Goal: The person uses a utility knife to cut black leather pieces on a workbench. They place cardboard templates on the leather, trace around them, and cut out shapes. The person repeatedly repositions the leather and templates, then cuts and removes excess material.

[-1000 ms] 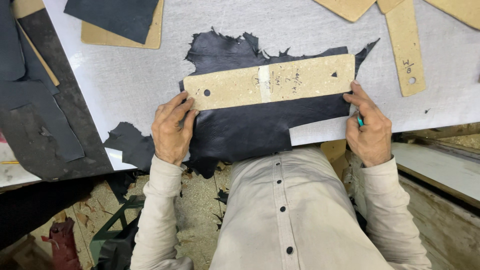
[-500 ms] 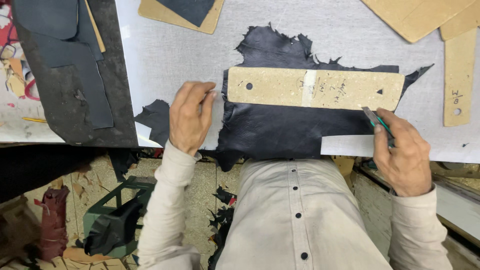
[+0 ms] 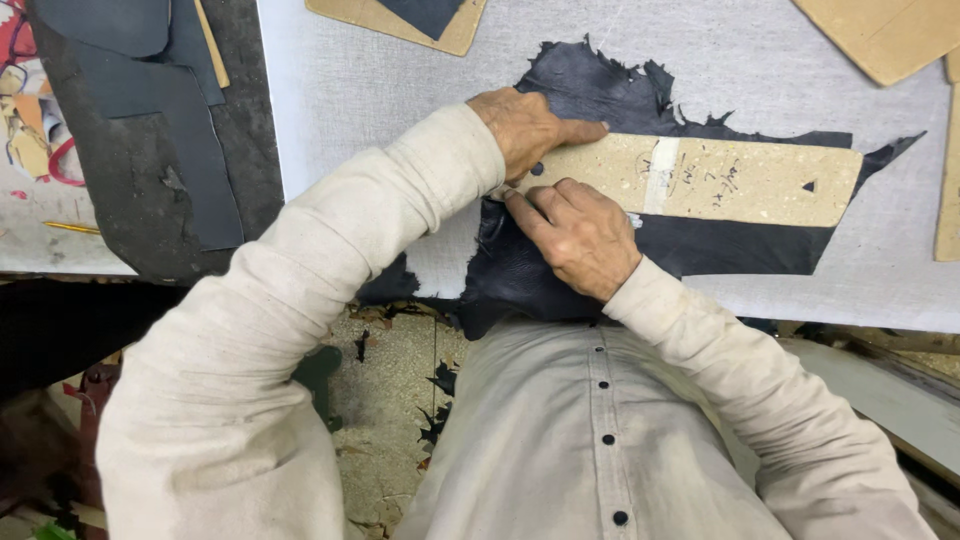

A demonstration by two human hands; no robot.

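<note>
We see our left hand (image 3: pixel 530 125) pressed flat, fingers extended, on the left end of a long, rectangular tan fibreboard template (image 3: pixel 740 180), whose surface looks grainy and speckled, with a pale tape band across its middle and a small triangular hole near its right end. The template lies across a ragged-edged piece of black leather (image 3: pixel 600 75), soft and faintly wrinkled, spread on the pale grey woven-textured cutting table (image 3: pixel 350 90). Our right hand (image 3: pixel 580 235) rests on the leather just near of the template's left end, fingers curled with the fingertips pinched against the template's edge; we cannot tell whether it grips a tool. At the far left sits a dark, rough slab (image 3: pixel 130 170) carrying smooth black leather offcuts (image 3: pixel 150 70). More tan board patterns (image 3: pixel 890 35) lie at the far right.
</note>
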